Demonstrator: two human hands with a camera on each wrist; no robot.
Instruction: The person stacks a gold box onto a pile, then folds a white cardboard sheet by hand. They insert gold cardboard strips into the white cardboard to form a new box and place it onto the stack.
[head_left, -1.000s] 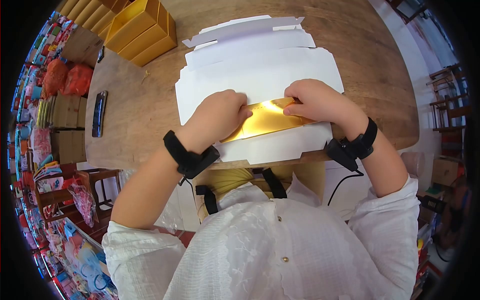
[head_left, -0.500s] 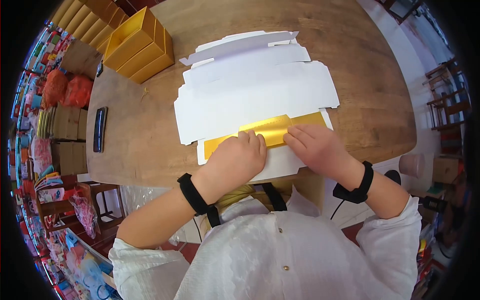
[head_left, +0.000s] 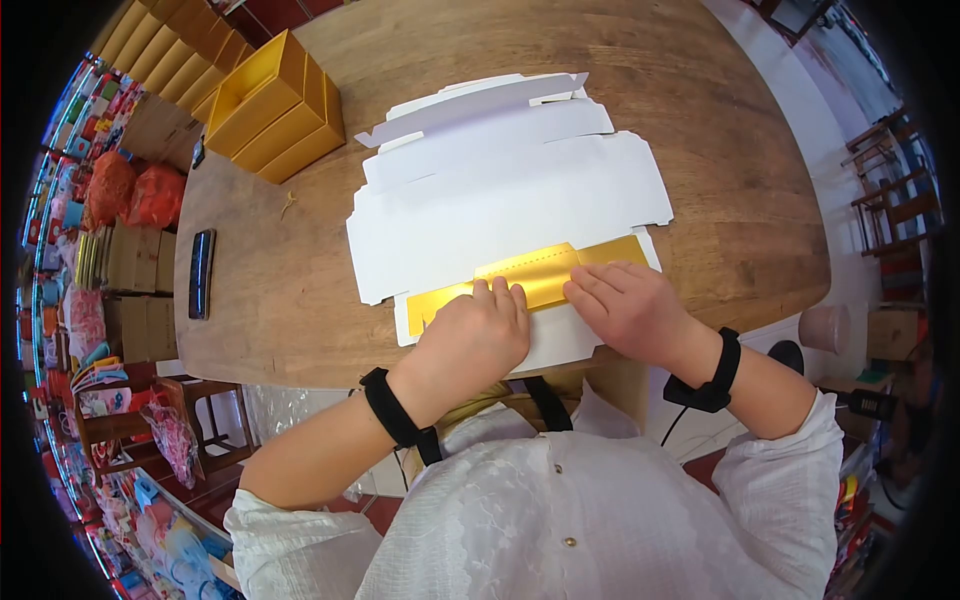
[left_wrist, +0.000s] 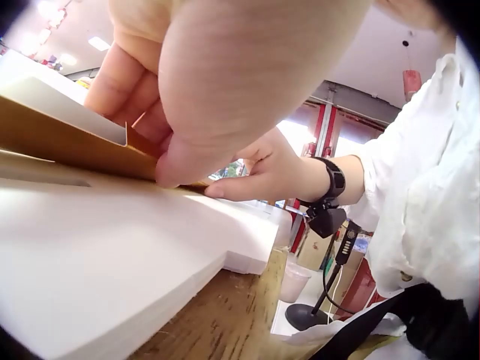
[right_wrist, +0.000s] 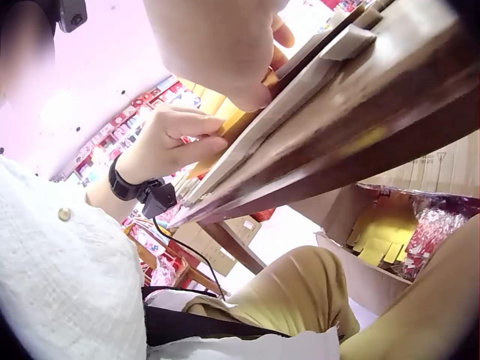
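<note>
White flat cardboard box blanks (head_left: 510, 205) lie stacked on the wooden table. At the near edge a gold cardboard flap (head_left: 545, 285) is folded up, a dotted line along its upper strip. My left hand (head_left: 472, 335) pinches the flap left of its middle, fingers over the far side; the left wrist view shows its thumb on the near face of the flap (left_wrist: 71, 142). My right hand (head_left: 635, 312) pinches it farther right, fingers laid over the gold surface. In the right wrist view the thumb of the right hand (right_wrist: 217, 45) is at the card's near edge.
Gold boxes (head_left: 290, 110) are stacked at the table's back left, with more behind them. A phone (head_left: 202, 274) lies near the left edge of the table (head_left: 270, 335). Below the table, an open carton (right_wrist: 360, 262) holds gold card pieces.
Both hands have drawn toward the body and regripped the gold flap, fingers now over it instead of thumbs on top. More of the gold surface shows. Over the last half second little moved.
</note>
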